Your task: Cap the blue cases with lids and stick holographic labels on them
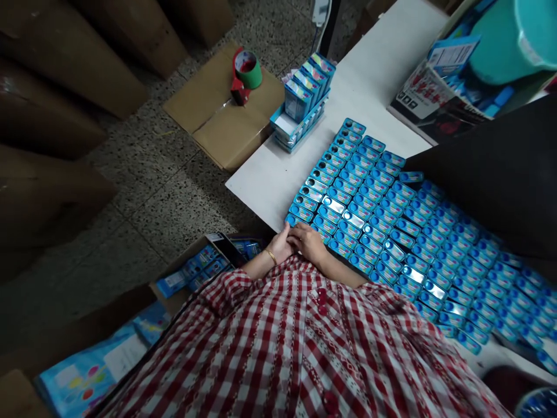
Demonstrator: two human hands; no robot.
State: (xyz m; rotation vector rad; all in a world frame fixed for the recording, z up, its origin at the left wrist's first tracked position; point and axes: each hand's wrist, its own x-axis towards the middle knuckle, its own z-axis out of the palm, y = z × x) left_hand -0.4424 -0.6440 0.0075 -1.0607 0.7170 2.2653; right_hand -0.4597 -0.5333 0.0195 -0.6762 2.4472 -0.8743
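My left hand [281, 247], with a gold bangle at the wrist, is close in front of my body at the table's near edge. My right hand [308, 242] meets it there, with its fingers curled against the left fingers. Both are closed; whatever may be between them is hidden. Just beyond my fingertips begin the rows of small blue tins [366, 187] with round marks on their lids. The nearest blue tin [299, 213] lies by my left thumb; I cannot tell whether they touch.
Upright blue packs [300, 98] stand in trays at the table's far left corner. A tape dispenser [246, 75] rests on a brown carton [209, 125]. An open carton of blue packs [200, 267] is at my left. At the far right are a box [429, 101] and a turquoise tub [500, 46].
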